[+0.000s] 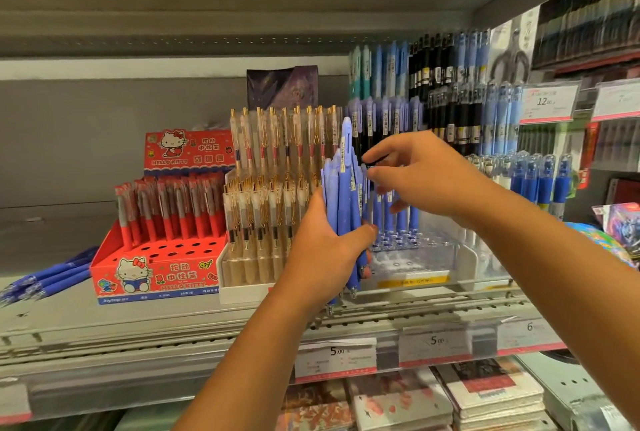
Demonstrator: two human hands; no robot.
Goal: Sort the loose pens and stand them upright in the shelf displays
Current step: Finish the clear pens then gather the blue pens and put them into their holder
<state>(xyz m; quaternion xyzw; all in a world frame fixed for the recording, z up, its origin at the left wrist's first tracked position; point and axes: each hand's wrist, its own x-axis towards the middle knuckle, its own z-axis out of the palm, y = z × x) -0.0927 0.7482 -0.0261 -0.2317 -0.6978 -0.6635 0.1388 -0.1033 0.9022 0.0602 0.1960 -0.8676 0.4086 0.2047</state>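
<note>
Bundle of matte blue cylindrical pens [341, 202] gripped upright by left hand [322, 250]; one pinched at its top by right hand [422, 177].

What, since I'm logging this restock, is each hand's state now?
Left hand: grips a bundle of blue pens.
Right hand: thumb and forefinger near the bundle; grip cannot be told.

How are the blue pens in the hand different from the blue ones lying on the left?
The held pens stand nearly upright, gripped by the left hand; the loose pens lie flat on the shelf. The held pens look paler; the loose pens darker. Both are blue.
</note>
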